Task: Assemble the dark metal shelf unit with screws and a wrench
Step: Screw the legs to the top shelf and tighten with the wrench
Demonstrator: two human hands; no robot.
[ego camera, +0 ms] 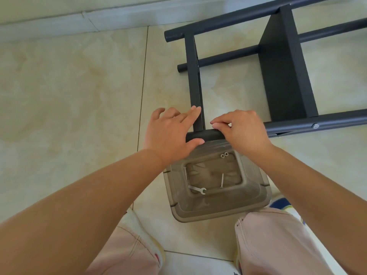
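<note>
The dark metal shelf unit (pixel 282 62) lies on its side on the tiled floor, its tube legs running left to right. My left hand (pixel 170 132) grips the end of the nearest tube (pixel 206 134), thumb under it and a fingertip on the upright crossbar (pixel 195 80). My right hand (pixel 242 128) sits on the same tube just right of the crossbar, fingertips pinched together at the joint; what they pinch is hidden. A clear plastic tub (pixel 216 207) below my hands holds a small wrench (pixel 197 189), two long screws (pixel 221 180) and two washers (pixel 224 155).
A screw head (pixel 315 126) shows on the near tube further right. A wall skirting (pixel 79 22) runs along the top. My knees in pale trousers (pixel 268 241) flank the tub. Open floor tiles (pixel 69 92) spread to the left.
</note>
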